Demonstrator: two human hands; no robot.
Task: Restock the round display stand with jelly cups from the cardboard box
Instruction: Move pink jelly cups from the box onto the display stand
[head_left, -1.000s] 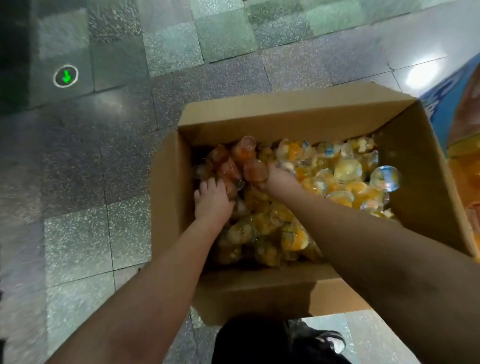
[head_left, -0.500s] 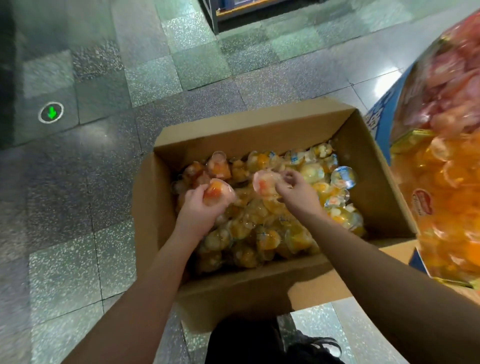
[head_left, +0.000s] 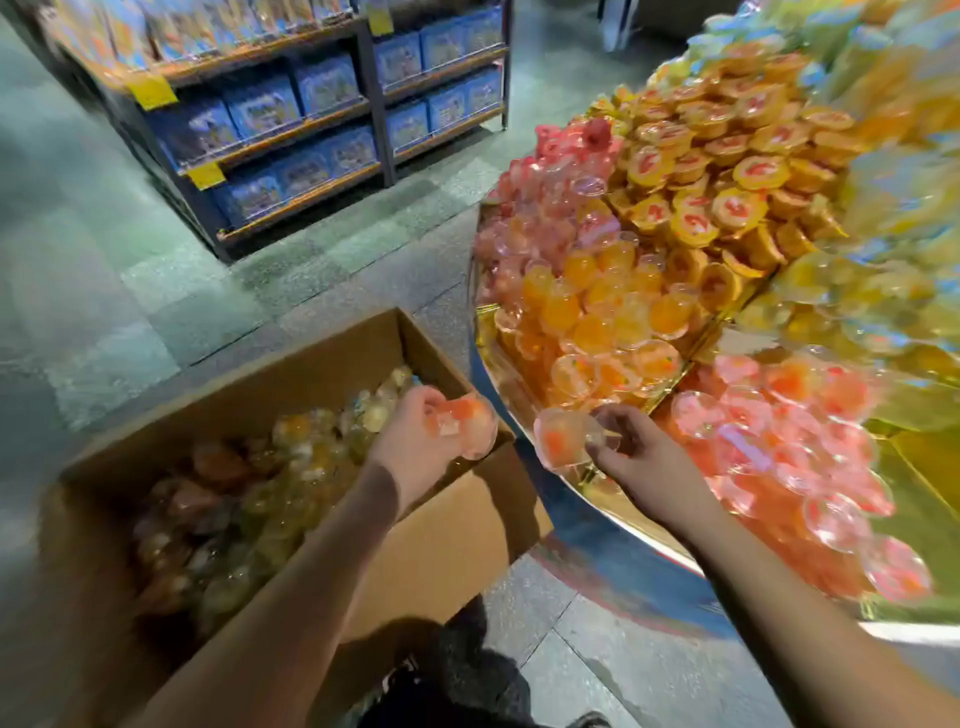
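Observation:
An open cardboard box (head_left: 431, 551) on the floor at lower left holds several orange and yellow jelly cups (head_left: 291, 462). My left hand (head_left: 415, 441) grips a clear cup of reddish-orange jelly (head_left: 467, 426) above the box's right corner. My right hand (head_left: 639, 452) pinches another reddish jelly cup (head_left: 561, 436) by its edge, right at the golden rim of the round display stand (head_left: 639, 514). The stand on the right is piled with pink, orange and yellow cups in wedge sections.
A dark shelf unit (head_left: 291, 130) with blue packages stands at the back left across a tiled floor (head_left: 156, 301). My shoe (head_left: 467, 675) shows between box and stand. The stand's blue base (head_left: 613, 577) curves close to the box.
Both hands lifted a jelly cup each out of the box and moved right toward the stand. My view swung up and right, bringing the stand and shelves into sight.

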